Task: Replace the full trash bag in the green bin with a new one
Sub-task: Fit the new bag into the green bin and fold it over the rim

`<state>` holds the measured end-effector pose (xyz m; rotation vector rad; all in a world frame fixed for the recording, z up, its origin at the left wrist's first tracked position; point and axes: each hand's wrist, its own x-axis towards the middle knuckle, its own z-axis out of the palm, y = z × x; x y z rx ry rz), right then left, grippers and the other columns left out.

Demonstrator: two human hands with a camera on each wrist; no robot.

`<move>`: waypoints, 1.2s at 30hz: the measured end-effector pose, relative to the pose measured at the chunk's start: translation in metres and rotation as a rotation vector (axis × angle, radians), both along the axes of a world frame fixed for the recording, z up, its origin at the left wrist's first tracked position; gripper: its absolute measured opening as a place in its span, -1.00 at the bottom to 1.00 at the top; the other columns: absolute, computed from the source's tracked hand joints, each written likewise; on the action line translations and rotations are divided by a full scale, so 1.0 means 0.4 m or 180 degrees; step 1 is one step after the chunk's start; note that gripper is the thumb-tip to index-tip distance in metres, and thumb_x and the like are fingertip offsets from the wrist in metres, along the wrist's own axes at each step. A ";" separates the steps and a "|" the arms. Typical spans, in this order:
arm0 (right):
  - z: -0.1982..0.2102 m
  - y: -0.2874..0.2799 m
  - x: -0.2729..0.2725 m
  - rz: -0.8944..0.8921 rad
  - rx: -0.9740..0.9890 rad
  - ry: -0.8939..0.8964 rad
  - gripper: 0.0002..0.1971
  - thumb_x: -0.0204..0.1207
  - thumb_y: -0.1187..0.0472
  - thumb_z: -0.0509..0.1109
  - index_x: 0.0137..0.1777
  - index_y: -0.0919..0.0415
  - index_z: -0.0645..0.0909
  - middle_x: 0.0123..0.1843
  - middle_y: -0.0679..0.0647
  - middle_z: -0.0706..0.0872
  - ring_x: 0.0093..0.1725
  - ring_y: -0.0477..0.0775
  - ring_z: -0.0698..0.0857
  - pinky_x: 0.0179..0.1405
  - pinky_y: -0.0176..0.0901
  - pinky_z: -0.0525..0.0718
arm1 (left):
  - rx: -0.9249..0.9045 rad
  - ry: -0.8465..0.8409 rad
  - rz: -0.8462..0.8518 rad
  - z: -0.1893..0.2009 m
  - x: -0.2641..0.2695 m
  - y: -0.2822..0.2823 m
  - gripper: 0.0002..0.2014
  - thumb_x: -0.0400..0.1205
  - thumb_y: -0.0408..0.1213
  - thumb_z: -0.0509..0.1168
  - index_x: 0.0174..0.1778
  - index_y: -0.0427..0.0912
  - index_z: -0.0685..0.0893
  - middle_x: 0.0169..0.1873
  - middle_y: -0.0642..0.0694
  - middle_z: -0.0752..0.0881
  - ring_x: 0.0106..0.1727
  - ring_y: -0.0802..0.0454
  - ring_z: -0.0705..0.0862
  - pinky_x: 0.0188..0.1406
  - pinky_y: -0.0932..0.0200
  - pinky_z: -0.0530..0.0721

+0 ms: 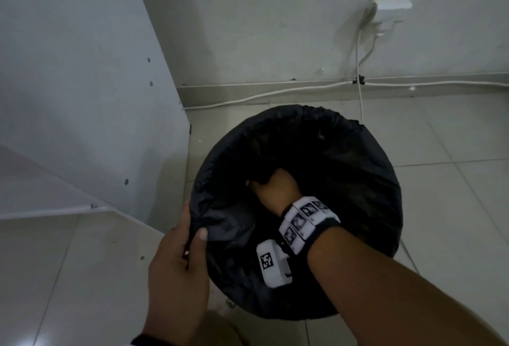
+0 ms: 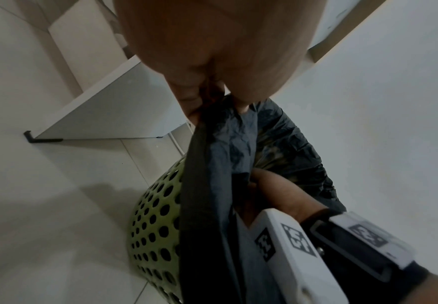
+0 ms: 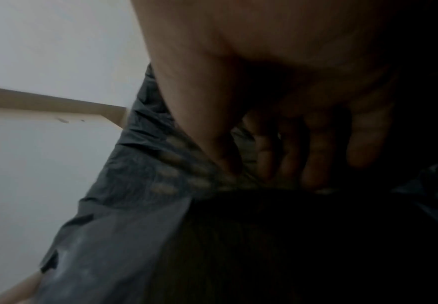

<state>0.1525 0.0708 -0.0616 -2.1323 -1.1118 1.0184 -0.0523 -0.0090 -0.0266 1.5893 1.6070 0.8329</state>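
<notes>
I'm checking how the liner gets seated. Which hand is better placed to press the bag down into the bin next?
Right. The right hand already reaches inside the black bag, while the left hand pinches its edge at the green bin's rim.

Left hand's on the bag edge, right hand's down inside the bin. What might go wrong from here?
1. The left hand only pinches the thin black plastic trash bag at its near-left edge; pressing by the right hand may pull that edge down off the rim.
2. The perforated green plastic bin stands free on the tiled floor; sideways pressing might tip or slide it.
</notes>
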 end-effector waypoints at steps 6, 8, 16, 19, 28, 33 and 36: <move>0.043 -0.019 -0.014 0.0500 -0.0359 0.0653 -0.65 0.67 0.04 0.28 0.28 0.25 0.68 0.31 0.21 0.74 0.34 0.19 0.66 0.34 -0.13 0.54 | -0.0155 -0.0058 0.0053 0.010 0.008 -0.008 -0.53 0.72 -0.08 0.22 0.58 0.29 0.46 0.21 0.17 0.66 0.03 0.25 0.63 -0.08 0.55 0.47; 0.020 0.007 -0.050 0.0669 -0.0673 0.0995 -0.53 0.76 0.00 0.11 0.59 0.17 0.45 0.62 0.17 0.47 0.58 0.18 0.44 0.47 -0.20 0.30 | -0.0198 -0.0075 0.0077 0.007 0.008 -0.022 -0.53 0.71 -0.05 0.22 0.57 0.33 0.45 0.20 0.23 0.65 0.01 0.35 0.61 -0.04 0.51 0.47; -0.086 0.056 -0.074 0.0364 -0.0584 0.1351 -0.26 0.56 -0.21 0.37 0.70 -0.03 0.26 0.68 0.00 0.35 0.66 0.13 0.32 0.49 -0.21 0.22 | -0.0265 -0.0073 0.0266 -0.004 -0.011 -0.019 -0.53 0.70 -0.13 0.29 0.54 0.30 0.49 0.20 0.17 0.66 0.13 0.14 0.61 0.17 0.17 0.52; -0.036 0.042 -0.043 0.1038 -0.0529 0.0513 -0.41 0.65 -0.12 0.32 0.62 0.11 0.43 0.62 0.13 0.48 0.60 0.18 0.43 0.53 -0.16 0.32 | -0.0180 -0.0051 0.0156 -0.001 -0.013 -0.003 -0.55 0.71 -0.08 0.25 0.55 0.30 0.48 0.23 0.16 0.66 0.17 0.13 0.60 0.17 0.24 0.53; 0.011 0.038 0.015 0.1283 0.0241 -0.1031 -0.09 0.26 -0.13 0.67 0.58 0.07 0.37 0.51 0.11 0.54 0.45 0.17 0.56 0.39 -0.10 0.52 | -0.0193 -0.0081 0.0078 0.002 -0.007 -0.017 -0.52 0.70 -0.06 0.25 0.56 0.32 0.47 0.15 0.19 0.64 0.11 0.12 0.62 0.14 0.22 0.52; -0.098 0.076 0.026 0.2246 -0.1074 -0.1229 0.37 0.16 -0.24 0.70 0.76 0.04 -0.19 0.80 0.10 -0.09 0.73 0.28 0.08 0.64 0.17 0.25 | -0.0123 -0.0005 0.0102 -0.016 -0.010 -0.045 -0.49 0.61 0.02 0.23 0.54 0.35 0.50 0.06 0.20 0.74 0.04 0.16 0.73 -0.13 0.55 0.54; -0.105 0.070 0.022 0.2048 -0.0877 -0.1028 0.34 0.21 -0.15 0.70 0.76 0.00 -0.22 0.79 0.11 -0.22 0.74 0.29 0.00 0.66 0.11 0.17 | -0.0098 -0.0017 0.0122 -0.012 -0.008 -0.037 -0.51 0.67 -0.09 0.29 0.54 0.34 0.51 0.07 0.18 0.75 0.02 0.30 0.68 -0.15 0.50 0.54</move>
